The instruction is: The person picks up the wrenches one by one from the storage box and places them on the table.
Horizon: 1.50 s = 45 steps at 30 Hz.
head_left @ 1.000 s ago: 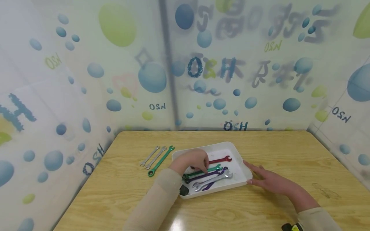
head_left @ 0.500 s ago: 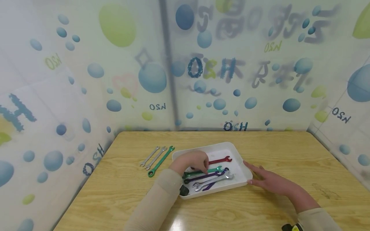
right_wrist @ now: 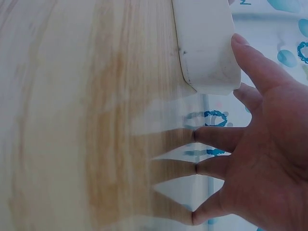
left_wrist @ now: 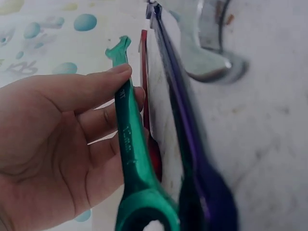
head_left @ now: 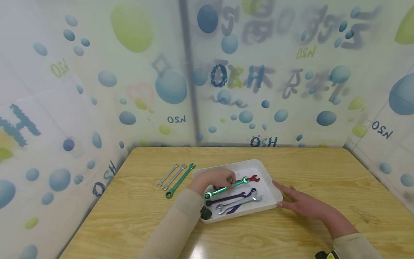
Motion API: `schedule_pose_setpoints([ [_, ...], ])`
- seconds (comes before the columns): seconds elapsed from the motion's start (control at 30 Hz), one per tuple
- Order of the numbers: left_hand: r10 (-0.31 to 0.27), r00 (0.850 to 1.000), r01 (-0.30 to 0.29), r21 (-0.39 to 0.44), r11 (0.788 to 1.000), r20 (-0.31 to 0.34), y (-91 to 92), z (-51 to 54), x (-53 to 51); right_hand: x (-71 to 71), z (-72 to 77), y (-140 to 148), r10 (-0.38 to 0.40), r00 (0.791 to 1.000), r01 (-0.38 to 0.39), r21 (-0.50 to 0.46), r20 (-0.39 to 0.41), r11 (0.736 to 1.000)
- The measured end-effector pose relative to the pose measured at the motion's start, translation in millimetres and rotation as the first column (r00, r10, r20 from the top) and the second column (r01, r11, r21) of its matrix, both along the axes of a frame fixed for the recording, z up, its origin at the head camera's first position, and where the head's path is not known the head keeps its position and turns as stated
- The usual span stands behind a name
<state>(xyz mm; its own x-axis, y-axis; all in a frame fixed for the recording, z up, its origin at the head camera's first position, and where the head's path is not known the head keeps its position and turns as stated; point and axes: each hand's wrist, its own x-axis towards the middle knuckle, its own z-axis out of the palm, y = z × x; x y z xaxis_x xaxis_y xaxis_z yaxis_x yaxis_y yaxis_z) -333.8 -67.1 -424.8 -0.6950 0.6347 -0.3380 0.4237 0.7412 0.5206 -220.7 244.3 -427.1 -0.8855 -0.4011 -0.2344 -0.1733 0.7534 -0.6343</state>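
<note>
My left hand (head_left: 213,178) pinches a green combination wrench (head_left: 239,183) by its shank, thumb on one side and fingers on the other. In the left wrist view this green wrench (left_wrist: 130,139) is tilted, its ring end nearest the camera. Below it the white tray (head_left: 245,165) holds a red wrench (head_left: 252,178), partly hidden by the hand, a purple wrench (head_left: 228,198), and a silver wrench (head_left: 239,203) lying across another purple one. My right hand (head_left: 305,204) touches the tray's right end with thumb and finger; its other fingers (right_wrist: 219,139) spread onto the table.
Left of the tray, two silver wrenches (head_left: 167,175) and a green wrench (head_left: 179,181) lie side by side on the wooden table (head_left: 129,216). A patterned curtain-like wall (head_left: 226,118) stands behind the table and at both sides.
The green wrench has come up off the tray floor in my left hand, shifting slightly away from the purple wrench. My right hand stays at the tray's end.
</note>
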Motion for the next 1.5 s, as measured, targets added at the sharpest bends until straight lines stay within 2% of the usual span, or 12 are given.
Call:
schedule_pose_setpoints([
  [0.2,0.041,0.997,-0.045,0.054,0.998,0.071,-0.4,3.8,-0.2,0.5,-0.6,0.1,-0.003,1.000,0.003,0.001,0.005,1.000],
  [0.37,0.073,0.992,-0.083,0.091,0.992,0.106,-2.3,11.2,1.8,-0.3,-2.1,0.2,-0.003,1.000,0.003,0.005,-0.001,1.000],
  [0.77,0.073,0.994,-0.089,0.206,0.974,0.084,-6.8,29.6,4.7,-1.7,-2.1,0.8,-0.018,1.000,0.018,0.010,0.016,1.000],
  [0.97,0.040,0.995,-0.062,0.268,0.961,0.089,-11.8,46.3,7.0,-2.1,-2.8,1.1,-0.007,1.000,0.007,0.014,-0.002,1.000],
  [1.13,0.036,0.996,-0.057,0.275,0.960,0.079,-18.3,57.2,11.7,-2.2,-1.4,1.4,0.000,1.000,0.000,0.015,-0.011,1.000],
  [1.33,0.052,0.995,-0.073,0.278,0.958,0.084,-30.2,65.2,18.6,-0.8,-2.2,0.8,-0.004,1.000,0.004,0.007,0.000,1.000],
  [1.5,0.067,0.996,-0.080,0.273,0.959,0.055,-43.3,72.6,21.8,-0.5,-2.1,0.3,-0.002,1.000,0.002,0.007,-0.013,1.000],
])
